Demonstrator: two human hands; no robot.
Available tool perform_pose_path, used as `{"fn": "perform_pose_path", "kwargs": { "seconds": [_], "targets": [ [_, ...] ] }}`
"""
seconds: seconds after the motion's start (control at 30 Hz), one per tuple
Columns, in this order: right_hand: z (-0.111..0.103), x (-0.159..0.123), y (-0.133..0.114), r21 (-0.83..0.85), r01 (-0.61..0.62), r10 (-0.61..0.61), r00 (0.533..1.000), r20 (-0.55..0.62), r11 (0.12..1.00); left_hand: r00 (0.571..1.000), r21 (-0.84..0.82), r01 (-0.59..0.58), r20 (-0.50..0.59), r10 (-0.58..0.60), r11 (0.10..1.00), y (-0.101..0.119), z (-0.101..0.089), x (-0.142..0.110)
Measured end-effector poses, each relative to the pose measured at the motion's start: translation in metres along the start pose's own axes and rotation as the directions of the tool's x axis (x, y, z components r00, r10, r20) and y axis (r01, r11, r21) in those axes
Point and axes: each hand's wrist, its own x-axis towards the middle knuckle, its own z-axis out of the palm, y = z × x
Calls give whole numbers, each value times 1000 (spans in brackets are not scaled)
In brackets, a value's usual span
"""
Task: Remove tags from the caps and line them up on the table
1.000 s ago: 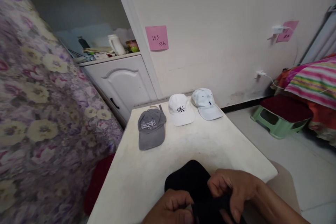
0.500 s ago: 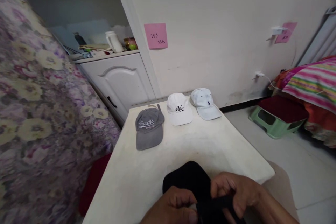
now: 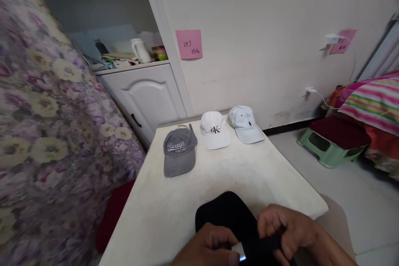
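Note:
A black cap (image 3: 226, 212) lies at the near edge of the table, its rounded brim pointing away from me. My left hand (image 3: 212, 245) pinches a shiny metal buckle (image 3: 239, 252) on the cap's strap between thumb and fingers. To the right, my right hand (image 3: 288, 230) grips the black strap (image 3: 263, 244) with curled fingers. The strap stretches between both hands, and the cap's near part is partly hidden by them. Farther back rest a grey cap (image 3: 179, 153) with white lettering, a white cap (image 3: 215, 131) with black letters and a pale blue cap (image 3: 245, 124).
The cream tabletop (image 3: 149, 216) backs onto a wall. A floral curtain (image 3: 62, 141) hangs at left before a white cabinet (image 3: 149, 95). Dark red seats show beside the table at left and on a green stool (image 3: 324, 147) at right, near a bed with striped cloth (image 3: 374, 95).
The view has shifted slightly. My hands keep their hold on the strap, and the metal buckle shows more clearly beside my left fingers. My right hand sits slightly farther right.

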Motion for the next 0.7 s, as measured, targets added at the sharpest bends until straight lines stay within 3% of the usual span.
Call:
{"fn": "perform_pose_path", "kwargs": {
  "seconds": [0.1,0.27,0.37,0.53,0.7],
  "targets": [
    [19,2,-17,-63,-20,18,999,-41,998,1000,13,-23,7,23,1000,1,6,3],
    [54,16,-34,-324,-224,152,960,-233,919,990,3,-134,33,134,991,6,16,8],
    [59,19,-34,-348,-285,187,939,-289,893,992,50,-125,3,125,991,8,16,5],
    [61,12,-41,-407,-273,153,940,-304,872,995,8,-94,-23,95,996,3,15,-1],
    [72,11,-48,-534,-286,112,936,-334,796,992,141,-48,-110,64,989,6,22,2]
  ]
}}
